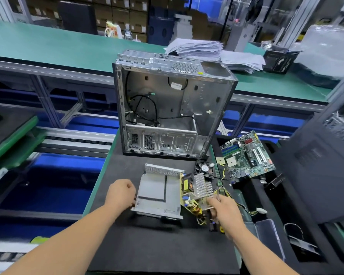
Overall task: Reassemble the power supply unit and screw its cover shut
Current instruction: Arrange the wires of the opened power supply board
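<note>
1. PSU shell (159, 192): grey sheet-metal tray, open side up, on the black mat (157, 245) at about 6 o'clock from the upright PC case (173, 108). Vented end wall faces 12 o'clock. Long axis looks to run roughly 12–6, though the wide lens makes that hard to call.

2. PSU board (195, 192): yellow PCB w/ finned heatsink, just beside the shell at its 3 o'clock edge, tilted, not yet seated inside. Its long axis also runs about 12–6. Yellow/black wires trail off toward 3–4 o'clock.

3. Left hand (121, 193): at the shell's 9 o'clock wall, fingers curled onto the edge, looks like it steadies the tray.

4. Right hand (224, 211): on the board's 4 o'clock corner, fingers closed around the heatsink/board edge; exact pinch hidden by the hand itself.

5. Handling, my guess: shell is stiff, light, slides easily on the mat, edges prob. sharp, so hold by the side walls. Board is rigid but fragile; take it by PCB edges or heatsink, not coils/caps. Wires are floppy and may snag under the board when it drops in.

6. Fan (205, 168) lies at 1 o'clock from the shell, loose. Motherboard (248, 155) sits further out at 2 o'clock. No cover or screws that I can pick out.
</note>
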